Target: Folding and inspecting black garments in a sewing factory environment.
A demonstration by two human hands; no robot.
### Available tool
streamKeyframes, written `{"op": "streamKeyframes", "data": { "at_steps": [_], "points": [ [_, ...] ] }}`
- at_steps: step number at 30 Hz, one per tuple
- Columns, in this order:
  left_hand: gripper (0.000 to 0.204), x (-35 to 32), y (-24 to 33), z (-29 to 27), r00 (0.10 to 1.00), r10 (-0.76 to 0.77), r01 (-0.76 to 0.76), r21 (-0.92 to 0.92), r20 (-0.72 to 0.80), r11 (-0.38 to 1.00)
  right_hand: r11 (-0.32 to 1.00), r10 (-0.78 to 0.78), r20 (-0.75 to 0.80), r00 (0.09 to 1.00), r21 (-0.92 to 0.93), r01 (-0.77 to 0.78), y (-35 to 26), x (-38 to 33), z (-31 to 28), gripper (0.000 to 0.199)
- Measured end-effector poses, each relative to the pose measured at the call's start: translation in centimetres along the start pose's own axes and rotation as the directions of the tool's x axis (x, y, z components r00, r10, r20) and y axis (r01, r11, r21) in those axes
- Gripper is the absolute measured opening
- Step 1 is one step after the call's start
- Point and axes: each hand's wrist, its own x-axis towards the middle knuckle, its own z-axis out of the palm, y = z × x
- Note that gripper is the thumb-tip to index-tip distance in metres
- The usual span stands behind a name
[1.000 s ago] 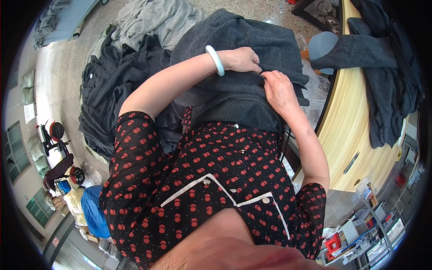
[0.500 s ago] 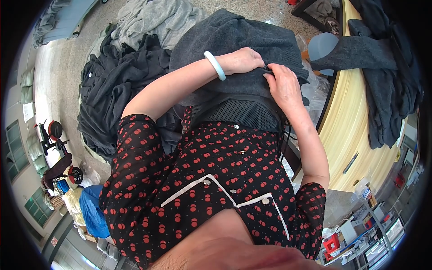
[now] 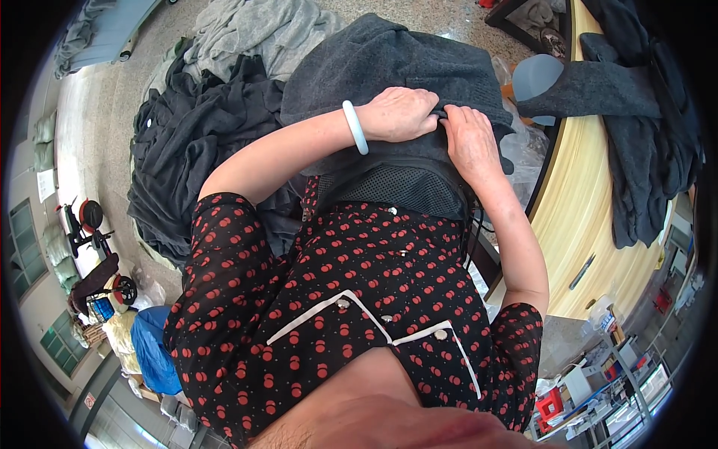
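Observation:
A dark grey knit garment (image 3: 359,63) lies spread across my lap. My left hand (image 3: 398,114), with a pale bangle on its wrist, pinches a fold of it. Close beside it, my right hand (image 3: 471,138) has its thumb and fingers closed on the same knit, fingertips nearly meeting the left ones. A ribbed band (image 3: 488,90) shows on the garment's right part. Whatever small detail lies between the fingertips is hidden.
Heaped dark garments (image 3: 202,142) lie on my left, with light grey knits (image 3: 262,34) behind them. On my right stands a wooden table (image 3: 576,202) bearing more dark knitwear (image 3: 639,150) and a pen (image 3: 582,272). A blue-grey chair back (image 3: 537,75) stands by the table's edge.
My left hand has shifted slightly down, its back turned up more, and its fingers have curled closer. The right hand has barely moved. The garment stays on my lap.

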Motion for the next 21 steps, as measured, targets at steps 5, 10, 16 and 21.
{"op": "streamKeyframes", "data": {
  "at_steps": [5,10,16,21],
  "points": [
    [0.021,-0.2,0.1,0.1,0.999,0.042,-0.041,0.039,-0.027,0.998,1.0,-0.016,-0.005,1.0,0.021,0.016,0.5,-0.2,0.2,0.02],
    [0.017,-0.1,0.2,0.0,0.995,0.083,-0.079,0.086,-0.046,0.993,0.997,-0.076,-0.038,0.996,0.022,0.077,0.9,-0.5,0.2,0.019],
    [0.017,0.5,-0.6,-0.6,0.993,0.121,-0.118,-0.096,0.02,0.988,0.852,0.101,-0.08,0.992,0.521,-0.045,1.2,0.3,-1.0,0.026],
    [0.03,0.8,-1.3,-1.3,0.979,0.158,-0.091,-0.418,0.128,0.904,0.799,0.084,0.163,0.983,0.579,-0.164,2.4,1.3,-2.7,0.022]
  ]
}}
